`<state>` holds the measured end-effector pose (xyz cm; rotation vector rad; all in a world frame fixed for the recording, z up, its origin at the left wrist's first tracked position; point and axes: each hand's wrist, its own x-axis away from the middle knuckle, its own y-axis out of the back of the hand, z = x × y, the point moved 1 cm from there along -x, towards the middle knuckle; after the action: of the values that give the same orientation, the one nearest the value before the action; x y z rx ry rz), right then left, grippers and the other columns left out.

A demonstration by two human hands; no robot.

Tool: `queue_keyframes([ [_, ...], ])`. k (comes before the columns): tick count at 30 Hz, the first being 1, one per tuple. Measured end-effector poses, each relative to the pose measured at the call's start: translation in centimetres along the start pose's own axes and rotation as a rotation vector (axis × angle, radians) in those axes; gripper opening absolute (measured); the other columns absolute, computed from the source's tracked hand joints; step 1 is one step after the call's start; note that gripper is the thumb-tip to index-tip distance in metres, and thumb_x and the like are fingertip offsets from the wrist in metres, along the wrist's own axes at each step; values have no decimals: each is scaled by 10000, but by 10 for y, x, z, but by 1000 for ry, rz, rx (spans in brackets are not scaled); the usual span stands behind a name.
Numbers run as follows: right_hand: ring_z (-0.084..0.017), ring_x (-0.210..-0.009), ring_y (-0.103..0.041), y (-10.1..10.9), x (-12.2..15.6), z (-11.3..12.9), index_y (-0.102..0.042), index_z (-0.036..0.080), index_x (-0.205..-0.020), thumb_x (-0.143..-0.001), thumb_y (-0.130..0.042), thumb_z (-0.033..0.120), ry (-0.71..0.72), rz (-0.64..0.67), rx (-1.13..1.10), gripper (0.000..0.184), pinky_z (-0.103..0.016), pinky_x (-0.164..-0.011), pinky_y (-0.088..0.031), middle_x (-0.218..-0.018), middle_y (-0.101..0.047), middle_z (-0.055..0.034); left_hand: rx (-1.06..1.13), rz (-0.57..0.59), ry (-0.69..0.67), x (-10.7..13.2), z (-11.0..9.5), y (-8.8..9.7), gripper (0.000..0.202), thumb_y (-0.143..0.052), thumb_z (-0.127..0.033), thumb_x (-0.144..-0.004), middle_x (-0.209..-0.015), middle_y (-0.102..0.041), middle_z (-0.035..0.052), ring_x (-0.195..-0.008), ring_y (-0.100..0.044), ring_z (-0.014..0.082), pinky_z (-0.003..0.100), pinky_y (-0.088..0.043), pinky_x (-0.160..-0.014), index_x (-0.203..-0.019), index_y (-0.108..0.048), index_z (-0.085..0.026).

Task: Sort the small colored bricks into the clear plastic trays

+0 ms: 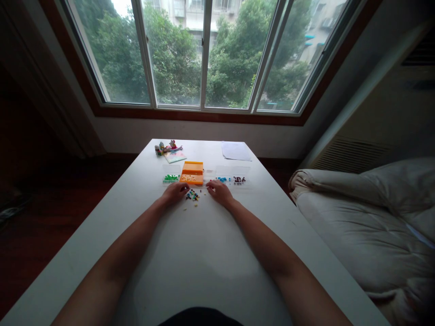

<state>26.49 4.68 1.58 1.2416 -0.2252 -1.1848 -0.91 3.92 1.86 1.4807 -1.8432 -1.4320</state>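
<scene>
A loose pile of small mixed-colour bricks lies on the white table between my hands. My left hand rests at the pile's left side, its fingers curled together just in front of an orange box with a raised lid and small orange pieces inside. On the other side, my right hand has its fingertips pinched close to the clear trays; whatever is between them is too small to make out. Green pieces fill a clear box behind my left hand. Blue pieces and dark brown pieces sit in clear compartments beyond my right.
At the table's far left stand small assembled brick figures beside a pastel-coloured sheet. White papers lie at the far right. A window is behind the table, and a cushioned seat is to the right.
</scene>
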Motion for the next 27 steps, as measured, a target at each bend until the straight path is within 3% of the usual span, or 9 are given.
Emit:
queue_keyframes([
  [3, -200, -1011, -573, -9, 0, 11, -708, 235, -1096, -902, -627, 204, 92, 101, 31, 212, -314, -925, -438, -1037, -672, -63, 7, -25, 16, 0, 0, 0, 244, -544, -362, -895, -791, -698, 33, -687, -585, 169, 269, -385, -640, -947, -737, -221],
  [9, -207, -1062, -560, -9, 0, 19, -714, 244, -1122, -948, -567, 192, 172, 121, 83, 234, -347, -993, -423, -1097, -659, -75, 8, -25, 2, 0, -4, -4, 244, -549, -351, -893, -816, -712, 44, -715, -603, 183, 281, -412, -670, -971, -747, -232],
  [16, -202, -1060, -563, -6, 0, 15, -729, 244, -1012, -921, -568, 114, 84, 120, 110, 226, -313, -960, -425, -1044, -668, -62, 4, -40, 30, 0, -1, -2, 237, -563, -328, -873, -857, -728, 46, -758, -626, 192, 283, -443, -702, -983, -751, -235],
  [27, -202, -988, -558, -6, -1, 6, -712, 227, -987, -887, -643, 188, 49, 105, 143, 127, -297, -901, -428, -1007, -656, -61, -3, -33, 32, -1, 1, -4, 236, -556, -316, -874, -878, -737, 47, -770, -634, 192, 283, -444, -697, -978, -750, -231],
])
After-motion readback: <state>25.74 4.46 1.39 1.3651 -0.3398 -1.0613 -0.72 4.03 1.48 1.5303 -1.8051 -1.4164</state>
